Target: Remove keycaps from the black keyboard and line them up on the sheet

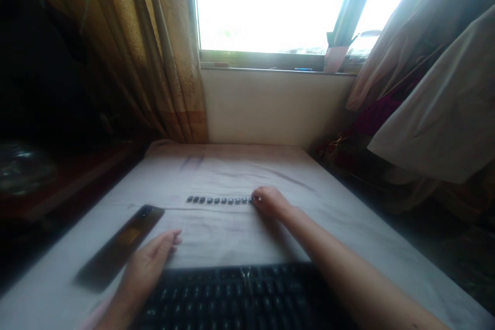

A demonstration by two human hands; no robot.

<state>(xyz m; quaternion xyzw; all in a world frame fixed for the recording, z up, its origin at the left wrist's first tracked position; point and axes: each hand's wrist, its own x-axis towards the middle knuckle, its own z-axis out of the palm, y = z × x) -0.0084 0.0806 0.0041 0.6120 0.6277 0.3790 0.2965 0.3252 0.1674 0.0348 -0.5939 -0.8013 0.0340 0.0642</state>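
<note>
A row of several small dark keycaps (218,200) lies on the white cloth-covered surface (340,216). My right hand (270,201) reaches out to the row's right end, fingers curled and pinched at the last keycap there. My left hand (149,263) rests flat on the cloth with fingers together and stretched out, between a dark phone (121,245) on its left and a black keyboard (240,296) at the near edge. The left hand holds nothing.
Patterned curtains (166,46) hang at the back left beside a bright window (270,5). Pale clothes (436,108) hang at the right. A dark low shelf (46,180) with a shiny object stands to the left of the surface.
</note>
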